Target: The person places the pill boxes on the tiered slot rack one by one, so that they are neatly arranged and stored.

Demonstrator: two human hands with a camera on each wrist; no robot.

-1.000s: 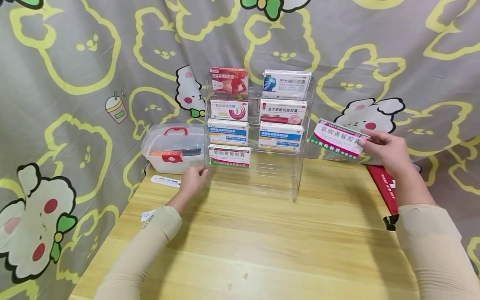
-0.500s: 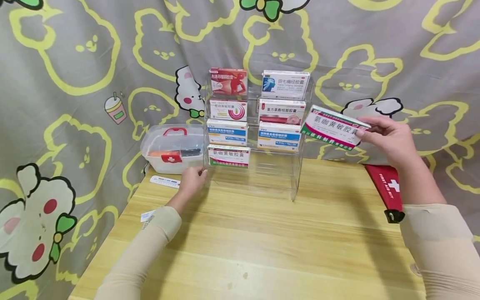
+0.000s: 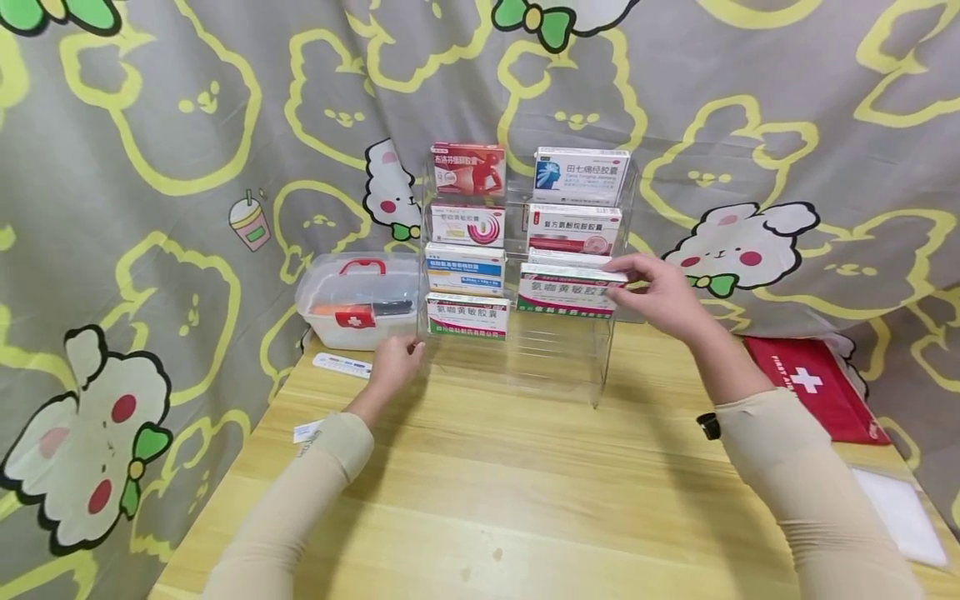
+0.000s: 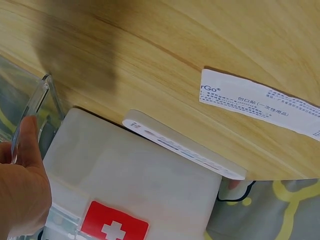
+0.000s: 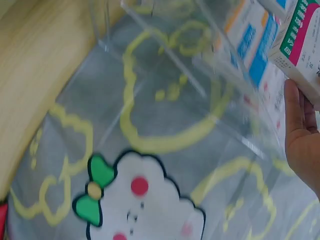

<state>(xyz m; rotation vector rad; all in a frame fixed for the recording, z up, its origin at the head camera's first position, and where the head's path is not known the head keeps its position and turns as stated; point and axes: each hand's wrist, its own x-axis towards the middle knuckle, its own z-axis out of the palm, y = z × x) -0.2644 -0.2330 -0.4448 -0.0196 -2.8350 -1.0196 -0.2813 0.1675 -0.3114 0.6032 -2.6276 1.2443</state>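
Since half a second ago, the right hand has carried the green-and-pink medicine box leftward from the open air beside the clear acrylic rack to the front of the rack's right column, where it now covers most of the blue-and-white box on the third tier.

Nearest the camera lies the wooden counter, with both sleeved forearms stretched across it. Left of the rack's base, the left hand rests against the rack's lower left corner; its fingers lie loosely against the clear wall and its grip closes on nothing. A paper slip and a white thermometer case lie just left of that hand.

At the rack, the right hand's grip is closed on the box's right end, thumb below and fingers on top, keeping the box level with its printed face forward. An identical green-and-pink box stands on the lowest left tier, and other boxes fill the tiers above. Left of the rack sits a translucent first-aid case; right of it lies a red first-aid pouch. Behind the rack hangs a cartoon-print curtain.
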